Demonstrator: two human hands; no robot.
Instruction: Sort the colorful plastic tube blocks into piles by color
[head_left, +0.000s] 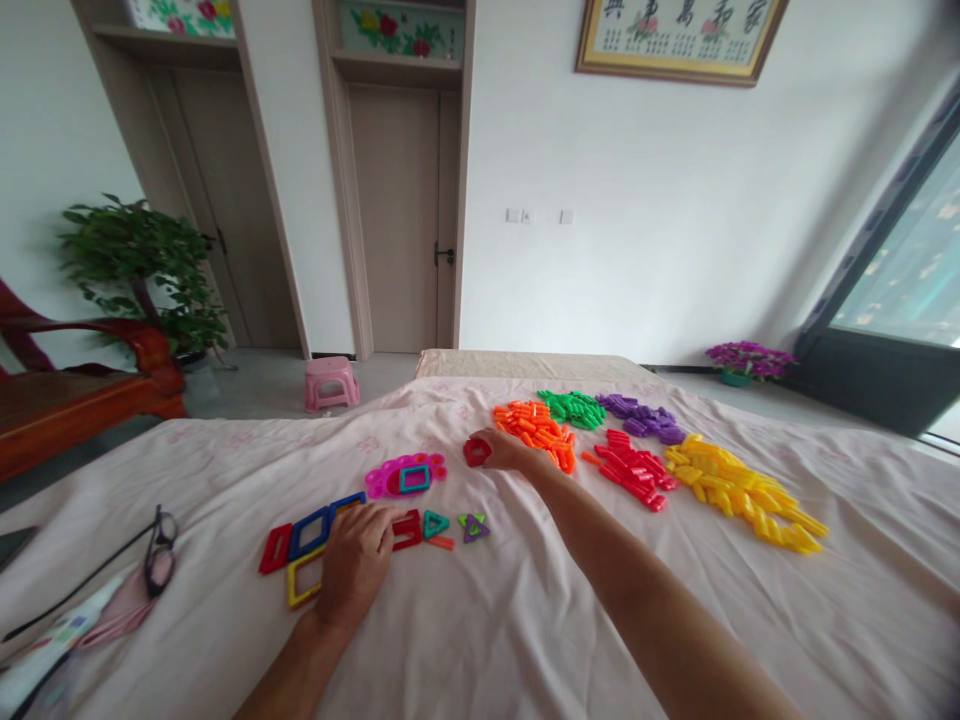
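My right hand [504, 450] pinches a red frame-shaped piece [476, 453] above the cloth, beside the orange pile. My left hand [358, 555] rests palm down over a group of tiles, its fingers loosely bent and partly hidden. Around it lie blue square frames [309, 528], a yellow frame [298, 583] and a red tile [277, 548]. Just past its fingertips is another red piece [409, 530], then a teal triangle [435, 524] and a purple triangle [475, 530] over a green one. Behind sits a magenta scalloped piece [382, 478] with a teal square frame [414, 479] on it.
Sorted piles lie to the right: orange [536, 430], green [571, 408], purple [641, 418], red [636, 470] and yellow [739, 490]. Eyeglasses [160, 552] lie at left on the wrinkled pink cloth [525, 620]. A pink stool [331, 384] and wooden chair [97, 370] stand beyond.
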